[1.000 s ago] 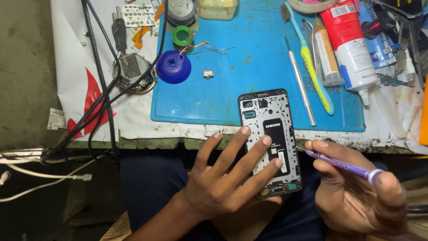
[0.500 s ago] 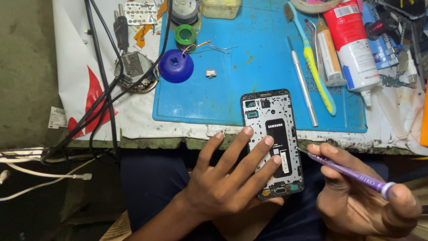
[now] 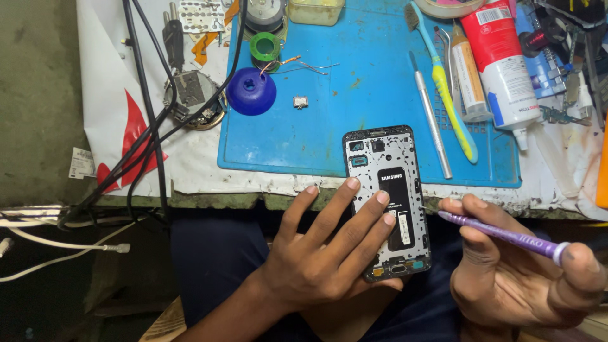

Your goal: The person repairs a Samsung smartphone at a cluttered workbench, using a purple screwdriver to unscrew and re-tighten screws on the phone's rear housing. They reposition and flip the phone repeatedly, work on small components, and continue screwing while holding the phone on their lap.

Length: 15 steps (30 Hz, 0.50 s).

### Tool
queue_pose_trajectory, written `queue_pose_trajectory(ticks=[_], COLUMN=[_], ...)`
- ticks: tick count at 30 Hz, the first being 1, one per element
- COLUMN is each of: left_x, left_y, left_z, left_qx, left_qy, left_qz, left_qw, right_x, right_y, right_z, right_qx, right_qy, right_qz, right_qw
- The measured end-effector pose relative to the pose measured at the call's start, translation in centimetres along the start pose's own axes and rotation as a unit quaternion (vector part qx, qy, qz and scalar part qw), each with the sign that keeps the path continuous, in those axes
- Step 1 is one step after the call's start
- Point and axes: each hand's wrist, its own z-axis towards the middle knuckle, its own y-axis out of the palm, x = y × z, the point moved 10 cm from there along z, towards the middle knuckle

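Hands: the left hand (image 3: 323, 266) is spread wide, and the opened phone (image 3: 387, 201) is cradled from beneath, three fingertips (image 3: 353, 183) being laid on its left edge. The right hand (image 3: 519, 278) is loosely curled, and a purple pen-like tool (image 3: 500, 235) is pinched between thumb and fingers.
Change: against the frame half a second ago, the phone is held in the same grip over the front edge of the blue mat (image 3: 354, 136); the tool is kept just right of the phone with its tip near the phone's right edge, barely shifted.
Blue mat: it is laid on the bench, and the phone's upper end is seen over its near edge.
Phone: its back cover is off, a silver frame and a black battery being exposed; it is tilted slightly, below the mat's lower middle.
White tube: a large white tube (image 3: 500, 66) with a red top band and a printed label lies at the mat's right edge, nozzle pointing down.
Small bottle: a slim white bottle with an orange label (image 3: 468, 76) lies just left of the tube.
Toothbrush: a blue and yellow toothbrush (image 3: 443, 88) lies on the mat's right part, with a metal rod (image 3: 430, 117) beside it.
Blue cap: a round blue cap (image 3: 251, 92) sits at the mat's left edge.
Paper tag: a small white printed tag (image 3: 81, 163) lies well left of the mat.
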Motion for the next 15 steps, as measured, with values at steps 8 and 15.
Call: queue_pose_trajectory(ticks=[8, 15], left_x=[0.0, 0.0], left_y=[-0.1, -0.1], left_z=[0.0, 0.0], left_qx=[0.004, -0.002], left_qy=[0.005, 0.001], left_qz=[0.007, 0.000], left_qw=[1.000, 1.000], right_x=[-10.5, -11.6], right_y=[10.4, 13.2], right_z=[-2.2, -5.7], right_qx=[0.034, 0.164], right_qy=[-0.292, -0.442], right_qz=[-0.050, -0.241], right_qw=[0.954, 0.849])
